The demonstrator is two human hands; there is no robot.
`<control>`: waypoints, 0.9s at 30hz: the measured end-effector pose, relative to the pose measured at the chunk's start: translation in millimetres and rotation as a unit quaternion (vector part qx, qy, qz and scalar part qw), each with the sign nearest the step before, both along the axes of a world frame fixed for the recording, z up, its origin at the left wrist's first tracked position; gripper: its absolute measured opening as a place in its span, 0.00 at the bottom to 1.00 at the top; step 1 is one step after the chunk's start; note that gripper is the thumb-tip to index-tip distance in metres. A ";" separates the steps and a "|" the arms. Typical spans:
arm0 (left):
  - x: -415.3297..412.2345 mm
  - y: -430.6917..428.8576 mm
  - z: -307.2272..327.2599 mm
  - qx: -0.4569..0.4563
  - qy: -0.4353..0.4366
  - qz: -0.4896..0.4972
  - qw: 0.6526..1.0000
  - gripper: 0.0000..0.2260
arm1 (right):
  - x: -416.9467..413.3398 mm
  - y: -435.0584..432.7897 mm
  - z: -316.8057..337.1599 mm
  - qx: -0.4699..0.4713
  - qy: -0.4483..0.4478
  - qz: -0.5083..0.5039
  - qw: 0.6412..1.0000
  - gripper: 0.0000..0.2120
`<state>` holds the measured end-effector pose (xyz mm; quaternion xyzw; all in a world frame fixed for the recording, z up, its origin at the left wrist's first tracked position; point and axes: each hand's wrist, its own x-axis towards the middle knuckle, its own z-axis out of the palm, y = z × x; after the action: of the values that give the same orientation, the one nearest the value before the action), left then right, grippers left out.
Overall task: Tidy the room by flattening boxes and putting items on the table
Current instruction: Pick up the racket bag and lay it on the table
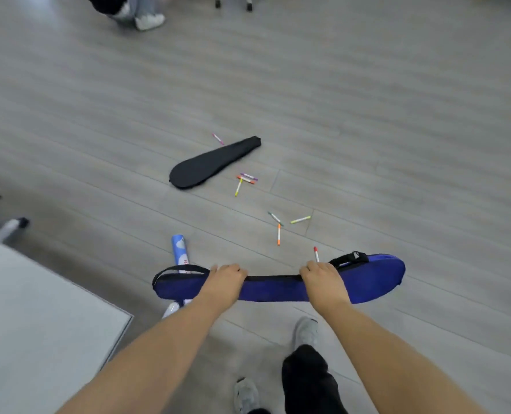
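I hold a blue racket bag (371, 279) with black straps level in front of me, above the floor. My left hand (226, 276) grips its narrow handle end and my right hand (323, 277) grips it near the wide end. A black racket cover (209, 165) lies flat on the grey floor farther ahead. Several coloured marker pens lie scattered between them, such as an orange one (278, 234) and a yellow one (238, 187). A light blue tube (179, 251) lies on the floor, partly hidden behind the bag. The white table (39, 324) is at my lower left.
My own feet in grey shoes (306, 331) stand below the bag. Another person's white shoe (149, 21) and chair castors (233, 3) are at the far edge. A chair leg with a castor (10, 227) sticks out beyond the table.
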<state>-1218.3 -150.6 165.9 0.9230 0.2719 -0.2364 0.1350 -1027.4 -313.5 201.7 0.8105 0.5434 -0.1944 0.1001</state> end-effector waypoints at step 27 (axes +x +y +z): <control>138.0 316.3 119.5 0.026 -0.045 0.191 0.980 0.10 | 185.3 397.3 123.8 -0.005 -0.067 0.175 0.982 0.17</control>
<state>-1080.3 165.7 285.4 0.8667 0.4431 -0.1572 0.1663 -842.1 83.8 325.5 0.7138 0.6678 -0.1218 0.1725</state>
